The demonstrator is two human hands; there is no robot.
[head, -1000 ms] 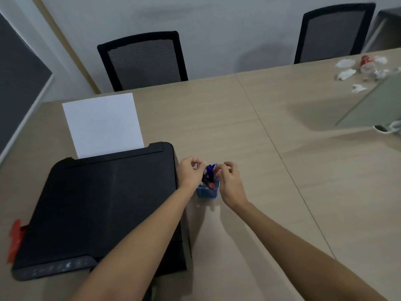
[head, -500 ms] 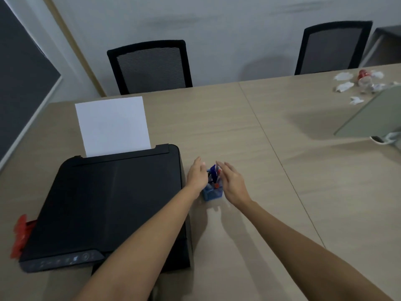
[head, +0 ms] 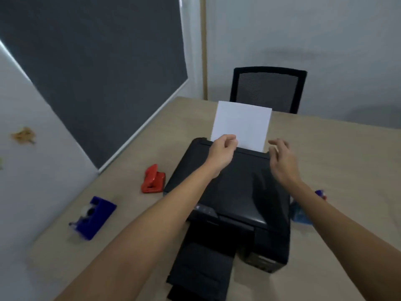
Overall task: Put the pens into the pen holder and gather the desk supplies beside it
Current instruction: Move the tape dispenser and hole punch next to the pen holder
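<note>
The head camera looked down on a pale wooden worktop (head: 347,161) with a black printer (head: 234,192) standing near its middle, a white sheet of paper (head: 243,124) rising upright from the rear feed slot. The left hand (head: 222,152) hung over the printer's back edge, its fingers curled loosely inward in front of the lower left corner of the sheet; whether they actually touched the paper could not be told. The right hand (head: 282,161) hovered over the printer's right rear corner, fingers spread and slightly bent, holding nothing.

The blue pen holder (head: 300,212) stood on the worktop just beside the printer's right side, largely hidden behind the right forearm, with the tops of pens (head: 320,194) showing above the arm; blur kept their number unclear. On the other side of the printer, a red hole punch (head: 153,180) sat near its left rear corner, and a blue tape dispenser (head: 95,216) lay further toward the left edge of the worktop, well apart from the pen holder. Across the far edge of the worktop stood a black mesh-backed chair (head: 268,89). A dark board (head: 97,72) hung on the wall to the left.
</note>
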